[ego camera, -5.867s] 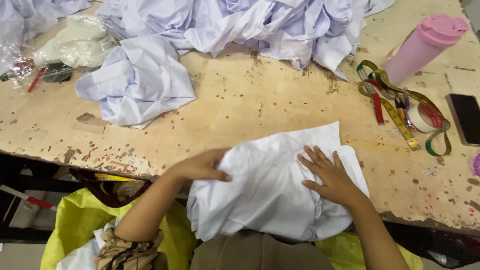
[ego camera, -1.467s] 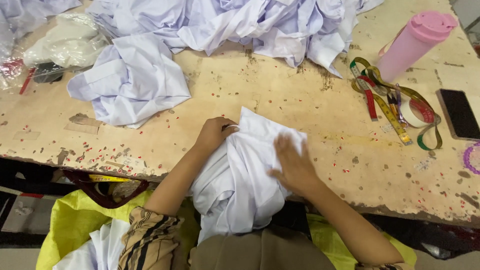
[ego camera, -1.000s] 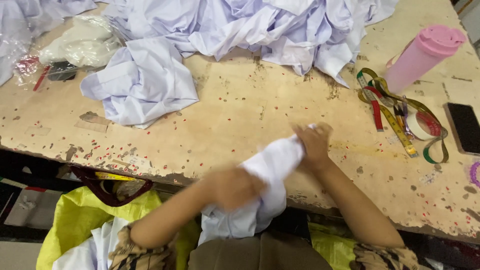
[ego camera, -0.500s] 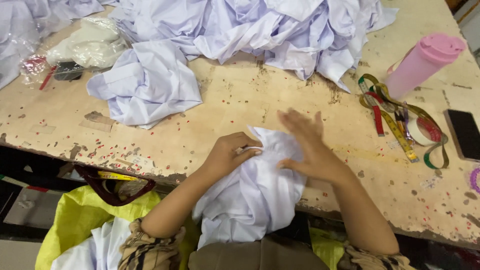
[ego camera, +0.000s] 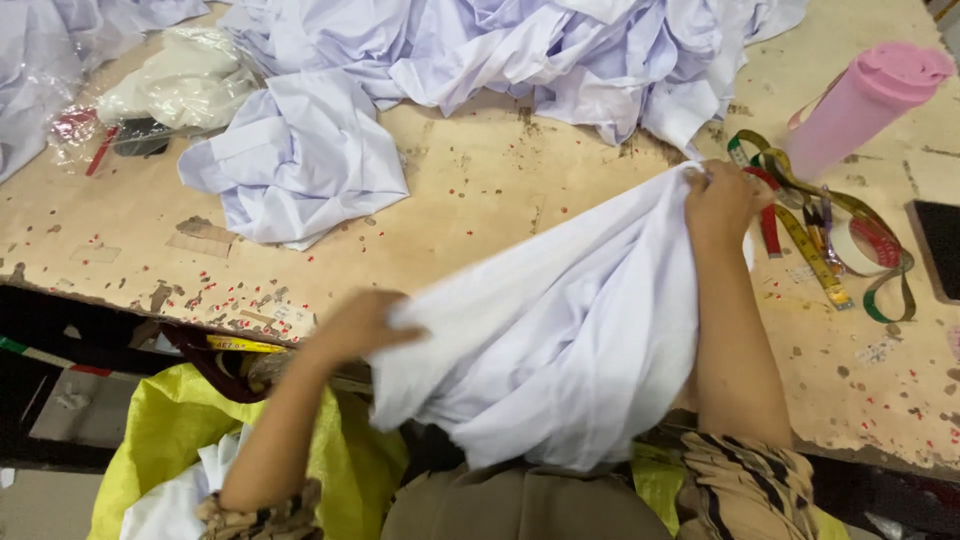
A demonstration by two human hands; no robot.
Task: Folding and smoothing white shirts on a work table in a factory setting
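A white garment (ego camera: 560,330) is stretched slantwise between my two hands over the near edge of the worn wooden table (ego camera: 480,210). My left hand (ego camera: 355,325) grips its lower left end just off the table's edge. My right hand (ego camera: 722,200) pinches its upper right corner above the tabletop, close to the measuring tape (ego camera: 830,235). The rest of the cloth hangs down toward my lap.
A crumpled white shirt (ego camera: 300,160) lies at left and a big heap of white garments (ego camera: 560,50) fills the back. A pink tumbler (ego camera: 860,105), a dark phone (ego camera: 940,245) and tape sit at right. A yellow bag (ego camera: 180,440) with cloth stands below the edge.
The bunched garment has been pulled open: my right hand moved up and right with one corner, my left hand moved down and left with the other end.
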